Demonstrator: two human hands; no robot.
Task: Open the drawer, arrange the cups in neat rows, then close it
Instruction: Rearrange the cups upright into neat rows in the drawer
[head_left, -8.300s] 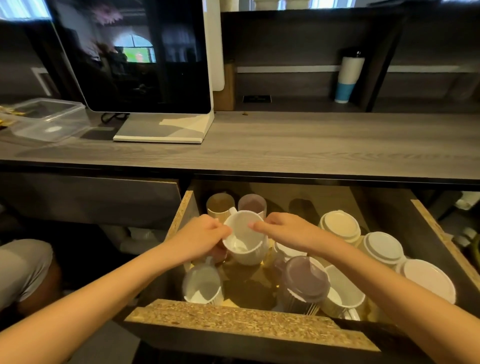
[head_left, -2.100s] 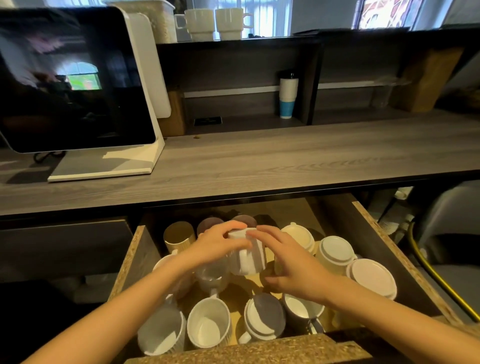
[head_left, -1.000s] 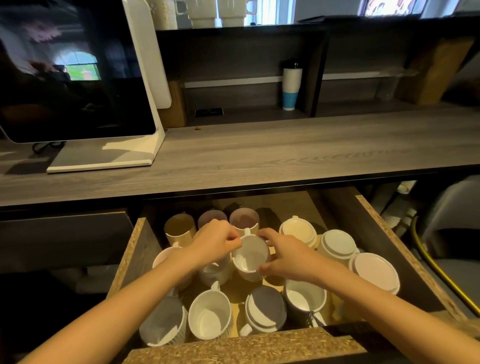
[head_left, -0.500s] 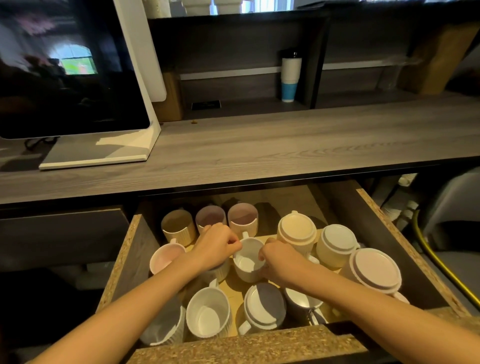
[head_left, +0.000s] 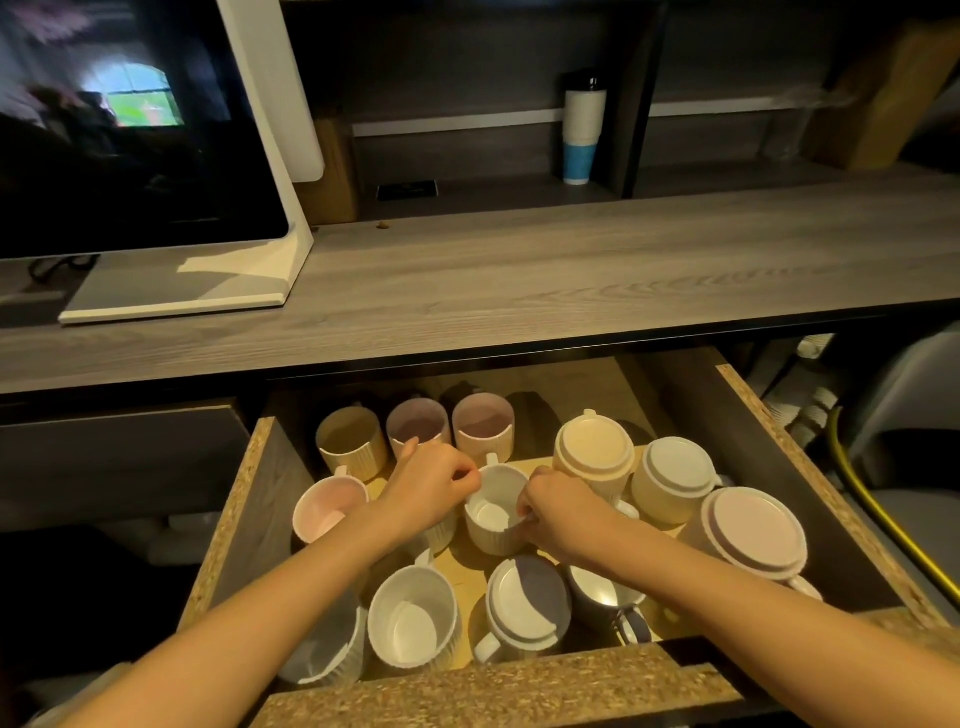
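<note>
Left hand (head_left: 431, 488) + right hand (head_left: 563, 512) fingers curled, both pinching white mug (head_left: 493, 519) rim, mid-drawer (head_left: 228, 519) | cup under left wrist (head_left: 439, 532) mostly hidden | drawer open: upright cups (head_left: 418, 423) back-left, inverted cups (head_left: 595, 449) right

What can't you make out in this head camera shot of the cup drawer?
In the head view:
1. White cup: both hands pinch its rim; the right hand covers its right side.
2. Ribbed cup under the left hand: mostly covered, inside unseen.
3. Dark mug: partly behind the right forearm.
4. Drawer back: lost in shadow under the countertop.
5. Monitor: cut off by the left and top edges.
</note>
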